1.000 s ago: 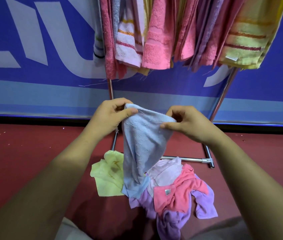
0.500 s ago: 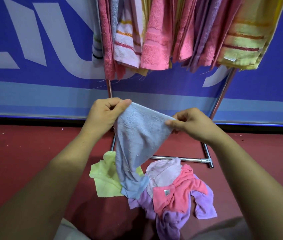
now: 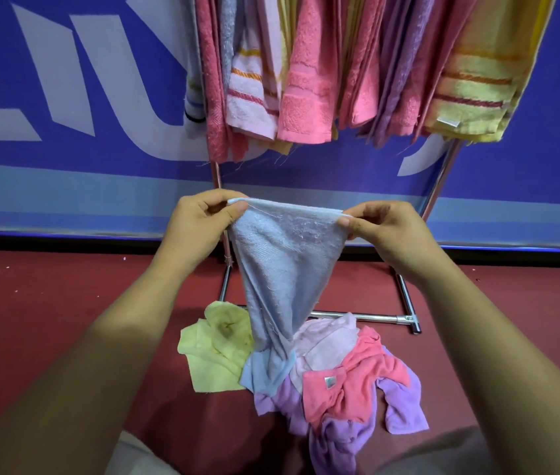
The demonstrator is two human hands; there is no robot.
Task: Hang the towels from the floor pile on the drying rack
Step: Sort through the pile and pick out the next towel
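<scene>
A light blue towel [image 3: 282, 265] hangs stretched between my hands, its lower end still trailing onto the floor pile [image 3: 336, 382]. My left hand [image 3: 199, 224] pinches its top left corner and my right hand [image 3: 384, 231] pinches the top right corner. The pile holds a yellow towel [image 3: 216, 351], a pale pink one, a bright pink one [image 3: 350, 382] and purple ones [image 3: 405, 406]. The metal drying rack [image 3: 439, 180] stands behind, with several pink, purple, white and yellow towels [image 3: 306, 80] hanging from its top.
The rack's chrome base bar [image 3: 367, 317] lies on the red floor [image 3: 49, 320] just behind the pile. A blue and white banner wall [image 3: 66, 114] runs behind the rack. My knees show at the bottom edge.
My hands have moved apart and slightly up, spreading the blue towel's top edge from a bunched fold into a taut span. More of the towel has lifted off the pile.
</scene>
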